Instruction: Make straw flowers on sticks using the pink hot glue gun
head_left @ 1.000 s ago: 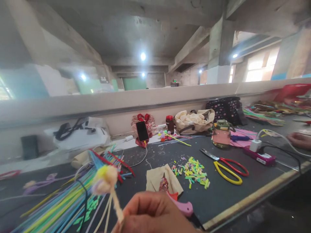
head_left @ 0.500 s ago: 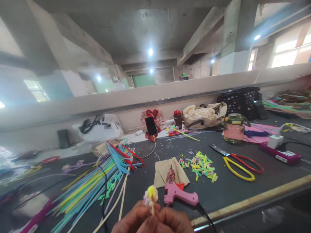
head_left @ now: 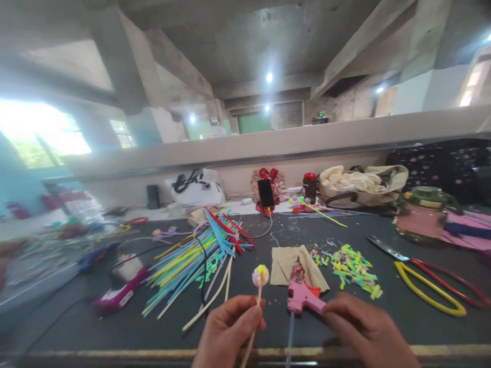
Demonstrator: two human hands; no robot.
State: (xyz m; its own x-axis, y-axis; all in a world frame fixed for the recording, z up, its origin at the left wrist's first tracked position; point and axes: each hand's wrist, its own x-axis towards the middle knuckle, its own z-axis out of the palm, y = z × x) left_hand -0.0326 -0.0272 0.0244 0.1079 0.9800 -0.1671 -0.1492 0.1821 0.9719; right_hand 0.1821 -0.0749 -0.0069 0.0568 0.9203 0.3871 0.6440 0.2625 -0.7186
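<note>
Between the thumb and fingers of my left hand (head_left: 233, 327) is the cream stem of a small pipe-cleaner flower (head_left: 260, 276), upright, its round fuzzy head yellow, lilac and cream. To the right, my right hand (head_left: 364, 327) has its fingers closed at the handle end of a pink glue gun (head_left: 305, 299); the exact grip is partly hidden. The gun's nozzle points away from me and lies over a beige paper piece (head_left: 279, 263). A clear glue stick (head_left: 291, 332) sticks out of its back end.
Left lies a bundle of pipe cleaners (head_left: 184, 271), a black cable across it. Cut bits (head_left: 353, 268) are heaped right of the gun, with large scissors (head_left: 425, 276) beyond. A purple power strip (head_left: 120, 296) lies left. Behind stand a phone (head_left: 266, 193) and a jar (head_left: 422, 214).
My hands were together at the flower. The right hand has left it and moved right to the glue gun, while the left keeps the stem. The view has turned left.
</note>
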